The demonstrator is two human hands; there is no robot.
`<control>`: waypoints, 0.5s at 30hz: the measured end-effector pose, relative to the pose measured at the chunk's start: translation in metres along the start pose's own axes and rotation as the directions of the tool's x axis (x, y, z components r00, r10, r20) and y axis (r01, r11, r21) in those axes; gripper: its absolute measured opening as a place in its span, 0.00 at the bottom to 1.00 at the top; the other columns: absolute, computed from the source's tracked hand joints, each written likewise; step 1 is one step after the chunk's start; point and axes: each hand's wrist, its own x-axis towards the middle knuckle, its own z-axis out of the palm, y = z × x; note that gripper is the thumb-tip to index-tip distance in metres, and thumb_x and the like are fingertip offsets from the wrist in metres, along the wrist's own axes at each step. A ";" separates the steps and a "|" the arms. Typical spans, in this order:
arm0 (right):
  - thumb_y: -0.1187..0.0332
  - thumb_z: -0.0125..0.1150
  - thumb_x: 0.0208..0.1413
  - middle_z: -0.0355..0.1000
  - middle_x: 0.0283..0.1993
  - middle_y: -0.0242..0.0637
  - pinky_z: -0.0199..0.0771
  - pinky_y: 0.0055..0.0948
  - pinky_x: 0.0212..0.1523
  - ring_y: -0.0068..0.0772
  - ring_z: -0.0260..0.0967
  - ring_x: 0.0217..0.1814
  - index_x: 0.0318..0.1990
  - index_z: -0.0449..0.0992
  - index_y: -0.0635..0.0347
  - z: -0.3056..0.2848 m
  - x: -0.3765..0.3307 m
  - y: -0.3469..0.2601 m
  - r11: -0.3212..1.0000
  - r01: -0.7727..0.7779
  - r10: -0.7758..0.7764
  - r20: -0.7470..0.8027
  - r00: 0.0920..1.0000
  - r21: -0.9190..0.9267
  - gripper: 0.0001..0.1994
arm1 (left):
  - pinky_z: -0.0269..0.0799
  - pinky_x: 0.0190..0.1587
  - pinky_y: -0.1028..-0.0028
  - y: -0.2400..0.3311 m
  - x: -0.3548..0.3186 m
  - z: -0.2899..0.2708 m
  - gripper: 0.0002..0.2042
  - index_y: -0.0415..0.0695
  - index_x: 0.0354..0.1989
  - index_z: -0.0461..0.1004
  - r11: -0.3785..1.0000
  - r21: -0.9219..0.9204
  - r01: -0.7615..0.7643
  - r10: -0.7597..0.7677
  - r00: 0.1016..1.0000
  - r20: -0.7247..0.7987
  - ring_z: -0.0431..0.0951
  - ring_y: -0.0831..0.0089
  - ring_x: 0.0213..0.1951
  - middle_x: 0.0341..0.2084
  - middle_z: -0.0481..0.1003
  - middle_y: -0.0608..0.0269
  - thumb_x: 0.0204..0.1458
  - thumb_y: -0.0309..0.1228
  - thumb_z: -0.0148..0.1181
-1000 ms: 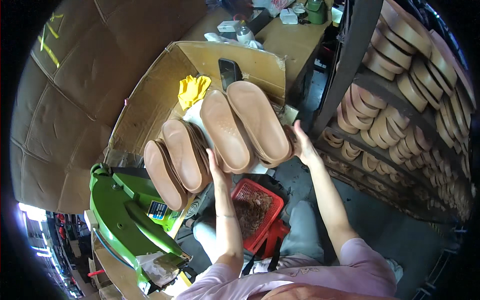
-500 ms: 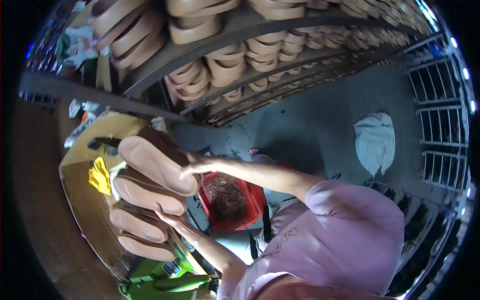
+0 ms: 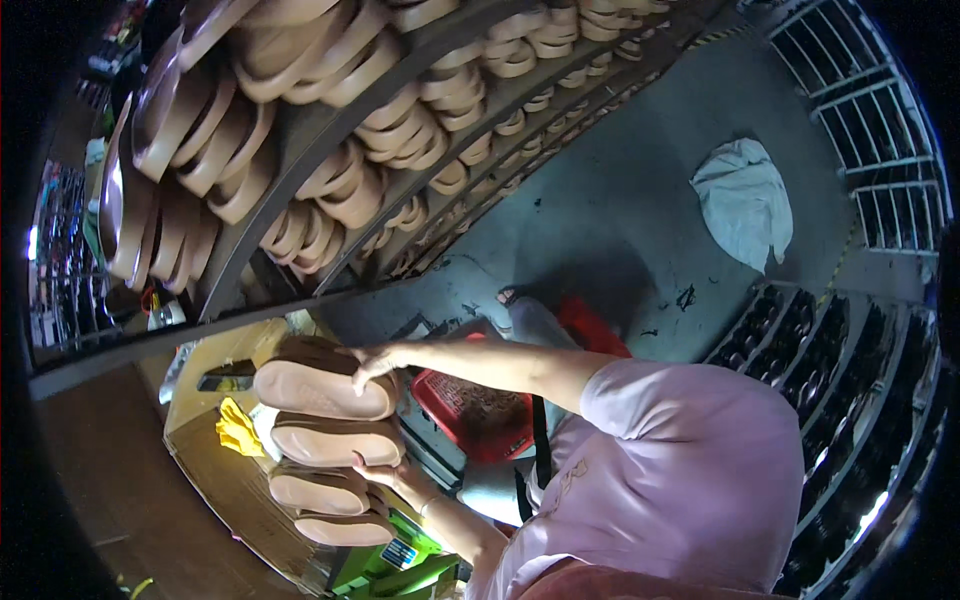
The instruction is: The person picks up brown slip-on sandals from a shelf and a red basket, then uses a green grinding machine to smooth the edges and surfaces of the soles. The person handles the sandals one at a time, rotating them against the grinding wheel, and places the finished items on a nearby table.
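Several tan slippers lie one beside another in a row, soles of the feet side up, at the left. My right hand (image 3: 376, 366) is closed on the heel end of the farthest slipper (image 3: 318, 389), its thumb on the insole. The second slipper (image 3: 332, 442) lies right beside that one. My left hand (image 3: 382, 474) is closed at the heel end of the second slipper, its fingers partly hidden. Nearer to me are a third slipper (image 3: 316, 491) and a fourth slipper (image 3: 345, 530). A cardboard box (image 3: 215, 450) stands beneath and left of the row.
A rack (image 3: 300, 180) full of tan slippers fills the upper left. Red baskets (image 3: 480, 425) stand on the floor beyond my arms. A yellow cloth (image 3: 238, 428) and a dark phone-like object (image 3: 228, 376) lie by the cardboard. A pale sack (image 3: 742, 200) lies on the floor; dark racks (image 3: 830, 390) stand at right.
The view has turned, so the rack and slippers appear shifted. The farthest slipper has come level with the others and closer to the second one. Both hands keep their hold.
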 end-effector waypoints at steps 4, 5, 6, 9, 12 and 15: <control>0.68 0.70 0.29 0.55 0.64 0.54 0.62 0.35 0.59 0.43 0.55 0.64 0.70 0.39 0.61 -0.024 -0.047 0.044 0.994 0.015 -0.012 -0.037 0.999 0.106 0.57 | 0.69 0.50 0.53 -0.005 -0.045 0.036 0.36 0.45 0.61 0.59 0.968 0.250 -0.014 -0.009 0.996 0.091 0.69 0.54 0.51 0.51 0.67 0.53 0.46 0.55 0.54; 0.68 0.70 0.29 0.59 0.61 0.53 0.65 0.34 0.57 0.41 0.58 0.62 0.69 0.39 0.62 -0.026 -0.068 0.044 0.990 0.020 -0.018 -0.019 1.000 0.141 0.57 | 0.69 0.50 0.54 -0.008 -0.083 0.059 0.36 0.45 0.60 0.59 0.952 0.305 0.007 -0.002 1.000 -0.017 0.70 0.54 0.49 0.51 0.67 0.53 0.46 0.55 0.54; 0.68 0.70 0.30 0.65 0.56 0.51 0.68 0.34 0.53 0.41 0.65 0.56 0.69 0.38 0.62 -0.032 -0.092 0.048 0.990 0.039 -0.029 -0.072 0.997 0.136 0.57 | 0.69 0.49 0.54 -0.010 -0.106 0.080 0.36 0.45 0.60 0.60 0.930 0.366 0.022 0.015 0.995 -0.097 0.70 0.55 0.48 0.50 0.67 0.52 0.47 0.55 0.54; 0.68 0.69 0.32 0.61 0.55 0.50 0.63 0.37 0.53 0.42 0.61 0.52 0.69 0.37 0.62 -0.059 -0.165 0.061 0.977 0.025 -0.021 -0.021 1.000 0.212 0.56 | 0.70 0.44 0.60 -0.051 -0.106 0.007 0.30 0.39 0.52 0.65 0.729 0.620 -0.291 0.248 0.956 0.157 0.72 0.59 0.41 0.43 0.70 0.51 0.52 0.55 0.46; 0.64 0.69 0.31 0.41 0.70 0.54 0.42 0.40 0.69 0.49 0.37 0.73 0.70 0.39 0.61 -0.085 -0.252 0.069 0.946 0.021 0.002 -0.072 0.997 0.324 0.56 | 0.70 0.40 0.62 -0.070 -0.146 0.052 0.32 0.40 0.48 0.65 0.845 0.535 0.009 -0.117 0.979 0.167 0.71 0.64 0.39 0.39 0.69 0.54 0.52 0.59 0.45; 0.60 0.69 0.33 0.42 0.70 0.50 0.43 0.38 0.69 0.46 0.38 0.72 0.69 0.39 0.61 -0.108 -0.325 0.092 0.958 0.100 -0.013 -0.304 0.952 0.270 0.56 | 0.67 0.48 0.60 -0.072 -0.155 0.113 0.34 0.44 0.51 0.64 0.715 0.511 0.478 -0.604 0.790 0.107 0.70 0.61 0.45 0.41 0.69 0.58 0.40 0.55 0.60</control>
